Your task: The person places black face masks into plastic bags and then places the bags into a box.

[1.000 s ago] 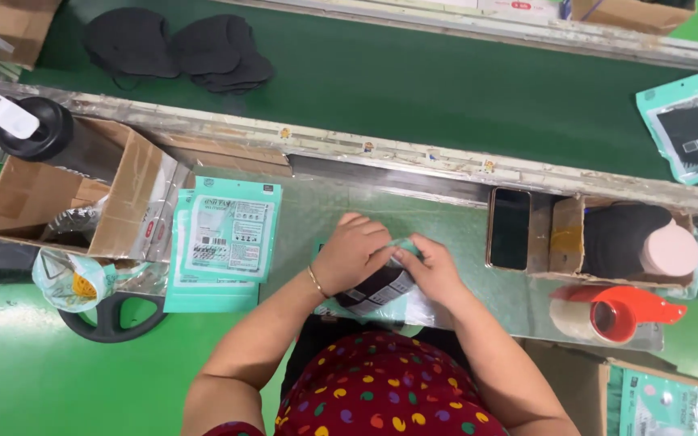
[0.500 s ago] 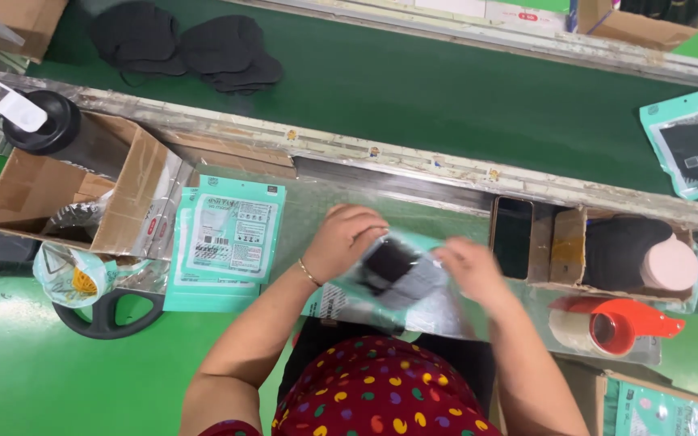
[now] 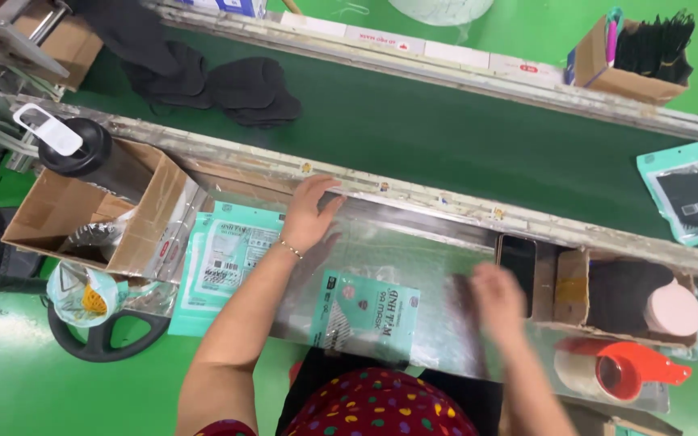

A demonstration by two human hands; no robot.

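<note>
Dark red polka-dotted top [image 3: 381, 408], thin bracelet [image 3: 288, 247] on left wrist, arms bare.

A shiny metal worktop [image 3: 414, 242] carries a teal mask packet [image 3: 365, 315] — more packets [image 3: 224, 258] stacked beside.

Two hands show: the left hand [image 3: 310, 211] and the right hand [image 3: 497, 303]. One teal packet [image 3: 365, 313] lies at the near edge of the metal tray [image 3: 414, 242]. One stack of teal packets [image 3: 224, 258] lies by the tray's left edge, its number unclear. Two open cardboard boxes: one [image 3: 94, 214] left, one [image 3: 632, 60] at the far right corner. One phone [image 3: 517, 262], one tape dispenser [image 3: 620, 370], one black bottle [image 3: 82, 149].
</note>
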